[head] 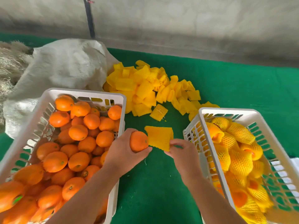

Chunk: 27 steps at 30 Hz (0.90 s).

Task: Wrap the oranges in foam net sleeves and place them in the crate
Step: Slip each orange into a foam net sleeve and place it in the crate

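Gripping orange (138,141), left hand (124,152); right hand (181,151) pinching flat sleeve (159,137), mouth seemingly toward orange.

We count two white crates (84,94), one white sack (64,65), one orange in hand (138,143), one held sleeve (159,137); the heaped oranges and loose sleeves (145,88) are too many to tally

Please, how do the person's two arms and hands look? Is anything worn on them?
Both forearms are bare up to the bottom edge of the picture: no sleeves show. The left hand and the right hand wear no gloves, and no rings, watch or bracelet can be seen. Fingernails look short and unpainted.
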Tool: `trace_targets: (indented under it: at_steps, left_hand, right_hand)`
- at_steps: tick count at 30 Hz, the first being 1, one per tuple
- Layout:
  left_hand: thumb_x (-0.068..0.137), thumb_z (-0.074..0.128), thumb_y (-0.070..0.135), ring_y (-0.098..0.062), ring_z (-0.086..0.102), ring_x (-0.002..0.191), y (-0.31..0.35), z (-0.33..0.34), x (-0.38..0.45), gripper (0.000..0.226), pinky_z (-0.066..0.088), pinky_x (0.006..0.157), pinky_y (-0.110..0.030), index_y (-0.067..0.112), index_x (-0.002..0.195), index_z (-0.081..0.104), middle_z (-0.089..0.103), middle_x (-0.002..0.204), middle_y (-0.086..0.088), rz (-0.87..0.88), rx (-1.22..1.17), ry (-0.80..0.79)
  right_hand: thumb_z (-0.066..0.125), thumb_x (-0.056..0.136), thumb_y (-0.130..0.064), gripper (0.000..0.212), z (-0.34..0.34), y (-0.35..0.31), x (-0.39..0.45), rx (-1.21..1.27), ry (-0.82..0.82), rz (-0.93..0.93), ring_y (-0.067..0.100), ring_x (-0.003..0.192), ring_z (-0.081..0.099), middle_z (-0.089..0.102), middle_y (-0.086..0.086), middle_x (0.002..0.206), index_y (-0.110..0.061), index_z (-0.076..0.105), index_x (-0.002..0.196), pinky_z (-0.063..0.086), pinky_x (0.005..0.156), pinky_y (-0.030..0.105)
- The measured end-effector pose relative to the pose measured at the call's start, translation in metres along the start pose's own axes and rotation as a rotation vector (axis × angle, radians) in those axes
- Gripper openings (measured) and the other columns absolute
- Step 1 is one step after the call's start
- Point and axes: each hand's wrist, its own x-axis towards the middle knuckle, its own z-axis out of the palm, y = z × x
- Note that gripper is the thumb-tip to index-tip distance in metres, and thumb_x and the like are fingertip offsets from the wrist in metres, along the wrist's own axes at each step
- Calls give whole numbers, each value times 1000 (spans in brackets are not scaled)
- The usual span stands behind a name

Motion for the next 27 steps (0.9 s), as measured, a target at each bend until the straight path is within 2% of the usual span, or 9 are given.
trace_targets:
  at_steps: [2, 4, 6, 8, 11, 16, 19, 23, 27]
  left_hand:
    - [61, 78, 85, -3, 72, 83, 4, -5, -12, 61, 57, 61, -17, 68, 112, 48, 66, 102, 21, -76, -285, -78]
    - [57, 88, 79, -16, 79, 91, 11, -11, -25, 67, 63, 68, -25, 62, 115, 60, 75, 109, 9, -173, -675, -207]
    - [54, 95, 73, -31, 79, 94, 19, -17, -37, 73, 66, 72, -37, 47, 118, 71, 78, 111, 1, -261, -889, -273]
    - [59, 95, 66, -36, 78, 99, 26, -16, -49, 65, 66, 74, -44, 40, 116, 76, 78, 113, -5, -293, -987, -349]
    - [74, 91, 56, -33, 74, 115, 15, -27, -61, 59, 65, 82, -49, 35, 125, 70, 76, 126, -5, -311, -1026, -409]
    - [69, 96, 53, -35, 74, 114, 2, -36, -70, 66, 64, 86, -50, 29, 126, 72, 75, 126, -11, -284, -1025, -405]
    - [66, 98, 52, -33, 74, 115, 0, -40, -74, 79, 64, 89, -49, 22, 131, 66, 76, 125, -9, -250, -974, -374]
    - [62, 99, 57, -30, 76, 111, 2, -46, -81, 86, 63, 93, -50, 25, 134, 63, 76, 122, -2, -224, -897, -326]
    - [58, 100, 61, -30, 76, 110, 9, -50, -87, 90, 63, 92, -50, 31, 134, 62, 74, 122, -1, -210, -865, -341]
  right_hand:
    - [65, 99, -2, 29, -4, -5, -12, 13, -64, -27, 29, 86, 77, 80, 9, 93, -21, 84, 90, 65, 75, 28]
    - [57, 102, 4, 37, -6, -13, -24, 43, -150, -56, 24, 92, 78, 80, 12, 96, -17, 84, 86, 60, 76, 17]
    - [52, 104, 8, 48, -8, -15, -36, 63, -206, -53, 15, 97, 78, 80, 5, 103, -22, 84, 84, 61, 82, 19]
    - [48, 103, 11, 48, -18, -11, -44, 48, -203, -49, 16, 102, 76, 76, 11, 109, -19, 82, 88, 61, 88, 25]
    - [47, 104, 10, 35, -10, -8, -61, 14, -289, -67, 20, 107, 75, 73, 18, 113, -7, 78, 101, 60, 94, 28]
    - [49, 103, 10, 26, -2, -12, -79, 42, -340, -48, 23, 115, 72, 71, 20, 117, 4, 74, 106, 59, 100, 32]
    - [59, 102, 3, 23, -2, -15, -84, 15, -337, -71, 19, 112, 73, 73, 9, 116, -8, 79, 106, 59, 100, 35]
    - [73, 92, -11, 9, -4, -21, -81, -319, -220, -197, 25, 90, 69, 67, -2, 96, -18, 78, 91, 57, 88, 52]
    - [78, 91, -20, 14, -8, -24, -83, -262, -137, -233, 14, 77, 70, 71, -9, 90, -31, 83, 84, 56, 73, 39]
